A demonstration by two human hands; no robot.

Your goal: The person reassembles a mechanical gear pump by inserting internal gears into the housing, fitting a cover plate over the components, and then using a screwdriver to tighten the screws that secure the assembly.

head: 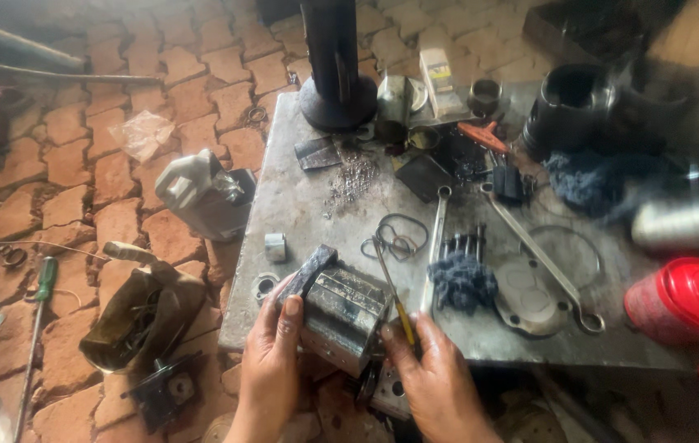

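A greasy grey metal block with ribbed faces rests at the near edge of the steel table. My left hand grips its left side, thumb on a flat dark metal piece laid on the block. My right hand holds the block's right side. A thin tool with a yellow handle lies by my right fingers; whether the hand holds it is unclear.
On the table lie wire rings, two spanners, a blue rag, a round metal cover, a red container and a black post. A white jug and screwdriver sit on the brick floor.
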